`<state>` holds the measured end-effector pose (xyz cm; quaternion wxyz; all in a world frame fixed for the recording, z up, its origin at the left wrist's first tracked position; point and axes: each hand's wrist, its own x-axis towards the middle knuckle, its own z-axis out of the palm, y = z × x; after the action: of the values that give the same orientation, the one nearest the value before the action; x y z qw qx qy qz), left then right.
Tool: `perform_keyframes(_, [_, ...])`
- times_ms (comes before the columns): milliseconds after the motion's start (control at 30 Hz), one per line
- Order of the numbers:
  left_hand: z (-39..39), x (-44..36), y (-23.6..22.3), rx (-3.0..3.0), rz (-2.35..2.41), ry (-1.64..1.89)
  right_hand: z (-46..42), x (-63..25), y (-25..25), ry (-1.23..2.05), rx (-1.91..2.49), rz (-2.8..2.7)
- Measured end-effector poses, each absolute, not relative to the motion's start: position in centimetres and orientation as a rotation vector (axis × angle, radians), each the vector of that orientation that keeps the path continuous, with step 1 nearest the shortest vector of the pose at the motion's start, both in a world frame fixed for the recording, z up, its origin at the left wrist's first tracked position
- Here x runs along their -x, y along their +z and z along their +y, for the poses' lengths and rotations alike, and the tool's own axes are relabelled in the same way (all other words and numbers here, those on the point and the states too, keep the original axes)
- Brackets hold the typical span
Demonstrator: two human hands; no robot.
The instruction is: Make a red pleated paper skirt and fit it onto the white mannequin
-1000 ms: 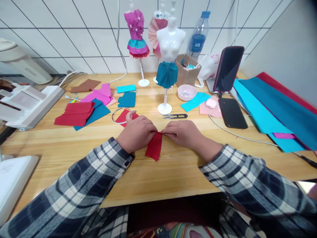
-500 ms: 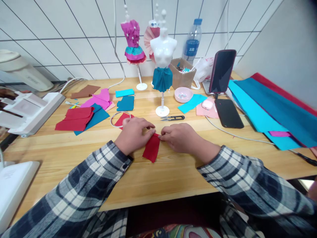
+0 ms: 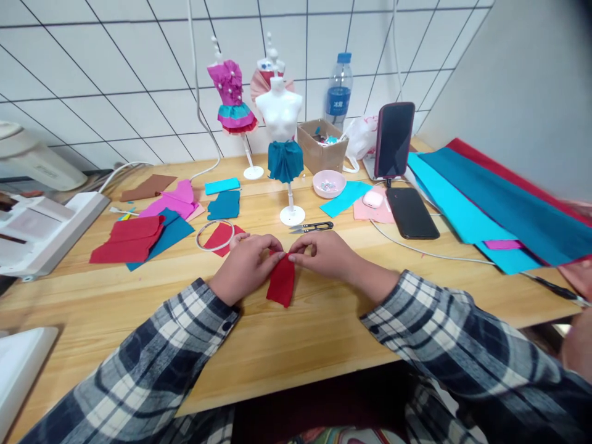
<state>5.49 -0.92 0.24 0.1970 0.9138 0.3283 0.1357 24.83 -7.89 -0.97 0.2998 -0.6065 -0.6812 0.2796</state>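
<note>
A small strip of red crepe paper point(image 3: 281, 285) hangs down toward the table from the fingers of both hands. My left hand point(image 3: 250, 262) pinches its upper left edge between thumb and forefinger. At the upper right edge, my right hand point(image 3: 328, 256) pinches the same strip, its fingertips almost meeting the left ones. Just beyond the hands lie black thread snips point(image 3: 314, 227). Behind them stands a white mini dress form point(image 3: 279, 111) wearing a teal skirt point(image 3: 285, 161). Left of my left hand, a white ring point(image 3: 198, 237) rests partly over another red piece point(image 3: 226, 237).
Red sheets point(image 3: 124, 239), a magenta piece point(image 3: 173, 200) and teal pieces point(image 3: 224, 205) lie at left. A pink bowl of beads point(image 3: 329, 185), cardboard box point(image 3: 319, 154), water bottle point(image 3: 339, 92) and propped phone point(image 3: 394, 140) stand behind. Another phone point(image 3: 413, 213) and long coloured sheets point(image 3: 467, 203) lie right.
My view has shifted, so the scene sits further left and a little lower. The fingertips have drawn closer together at the strip's top edge, which looks more bunched.
</note>
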Motion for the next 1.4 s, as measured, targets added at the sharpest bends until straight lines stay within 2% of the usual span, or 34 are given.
perform_keyframes(167, [-1.3, -5.6, 0.2, -2.496, 0.924, 0.468, -7.9, -25.2, -1.0, 0.735, 1.629, -1.691])
perform_keyframes(300, [-0.7, -5.5, -0.5, -2.384, 0.958, 0.478, -8.7, -26.0, 0.1, 0.203, 1.531, -1.571])
perform_keyframes(400, [0.2, -5.0, -0.7, -2.387, 1.108, 0.696, -8.8, -27.0, 0.1, -0.101, 1.445, -1.686])
perform_keyframes(467, [0.4, -4.6, -0.4, -2.392, 1.144, 0.909, -8.3, -27.6, -0.5, -0.072, 1.403, -1.923])
perform_keyframes(533, [0.1, -4.4, 0.2, -2.494, 1.047, 0.937, -7.7, -27.9, -1.3, 0.045, 1.363, -2.134])
perform_keyframes(700, [-2.1, -5.4, 0.7, -2.815, 0.709, 0.463, -7.4, -28.0, -2.0, 0.386, 1.276, -2.263])
perform_keyframes(800, [-2.8, -6.0, 0.2, -2.881, 0.72, 0.389, -7.7, -27.9, -1.6, 0.489, 1.278, -2.206])
perform_keyframes(1233, [-2.9, -6.2, 0.0, -2.867, 0.765, 0.337, -8.8, -26.6, -0.6, 0.387, 1.569, -2.29])
perform_keyframes(1400, [-2.6, -6.0, 0.0, -2.801, 0.781, 0.322, -8.6, -26.6, -0.4, 0.446, 1.681, -2.264])
